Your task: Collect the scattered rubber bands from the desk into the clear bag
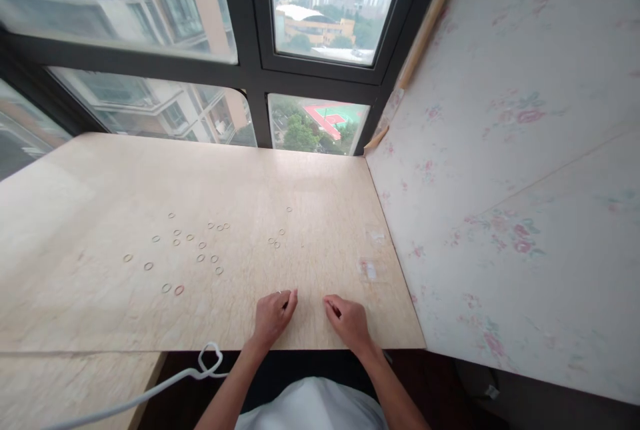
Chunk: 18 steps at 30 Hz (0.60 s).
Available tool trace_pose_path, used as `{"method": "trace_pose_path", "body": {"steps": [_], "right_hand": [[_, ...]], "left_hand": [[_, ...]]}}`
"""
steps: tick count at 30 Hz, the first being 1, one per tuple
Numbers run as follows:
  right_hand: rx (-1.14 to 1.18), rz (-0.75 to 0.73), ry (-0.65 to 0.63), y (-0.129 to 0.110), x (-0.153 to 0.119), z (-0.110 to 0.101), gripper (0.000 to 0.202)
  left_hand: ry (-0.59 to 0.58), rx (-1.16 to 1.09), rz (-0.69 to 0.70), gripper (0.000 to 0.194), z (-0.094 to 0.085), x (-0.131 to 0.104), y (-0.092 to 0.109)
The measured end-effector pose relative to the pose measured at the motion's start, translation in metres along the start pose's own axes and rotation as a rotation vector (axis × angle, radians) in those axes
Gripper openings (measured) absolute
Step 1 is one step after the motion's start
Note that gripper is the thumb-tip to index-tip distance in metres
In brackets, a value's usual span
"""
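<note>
My left hand (273, 318) rests near the front edge of the windowsill, curled into a loose fist with the thumb against the forefinger. A thin pale band shows on one of its fingers. Opposite it, with a small gap between them, my right hand (349, 325) is closed in the same way. Nothing shows in either hand. Several thin rings lie scattered to the left, among them a reddish ring (179, 290) beside a greenish ring (167, 288). Beyond my left hand is a smaller group, with one ring (282, 232) in it and another ring (289, 209) farther back.
Clear plastic packets (369, 270) lie on the sill (320, 183) by the floral wall (500, 217). A white cable (165, 387) loops up at the front edge, left of my arm. Dark window frames (260, 77) border the back.
</note>
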State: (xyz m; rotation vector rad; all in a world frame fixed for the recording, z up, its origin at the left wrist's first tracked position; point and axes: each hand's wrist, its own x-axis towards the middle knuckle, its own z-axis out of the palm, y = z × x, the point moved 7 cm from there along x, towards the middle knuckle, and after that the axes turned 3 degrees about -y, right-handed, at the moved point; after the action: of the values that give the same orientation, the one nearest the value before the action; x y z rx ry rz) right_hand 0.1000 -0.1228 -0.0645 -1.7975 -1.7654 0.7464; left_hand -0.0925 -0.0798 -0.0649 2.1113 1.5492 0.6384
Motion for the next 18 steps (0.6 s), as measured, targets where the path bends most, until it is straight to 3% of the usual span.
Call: {"method": "trace_pose_path", "body": {"steps": [5,8,11,14,16,18], "right_hand": [[-0.092,0.037,0.092,0.007,-0.005,0.006,0.033],[-0.105,0.034,0.122,0.012,-0.004,0.005,0.036],[-0.135,0.019,0.126,0.014,-0.004,0.007,0.040],[-0.176,0.013,0.152,0.016,-0.005,0.007,0.043],[-0.189,0.006,0.170,0.017,-0.006,0.006,0.046],[-0.201,0.004,0.178,0.018,-0.006,0.006,0.048]], "left_hand": [[-0.037,-0.327,-0.151,0.051,-0.015,0.005,-0.012],[0.116,-0.471,-0.299,0.051,-0.047,0.012,-0.036],[0.364,-0.482,-0.439,0.047,-0.095,0.014,-0.076],[0.541,-0.459,-0.595,0.042,-0.142,0.005,-0.128],[0.585,-0.353,-0.666,0.039,-0.172,-0.004,-0.162],[0.508,-0.138,-0.744,0.037,-0.196,-0.011,-0.195]]}}
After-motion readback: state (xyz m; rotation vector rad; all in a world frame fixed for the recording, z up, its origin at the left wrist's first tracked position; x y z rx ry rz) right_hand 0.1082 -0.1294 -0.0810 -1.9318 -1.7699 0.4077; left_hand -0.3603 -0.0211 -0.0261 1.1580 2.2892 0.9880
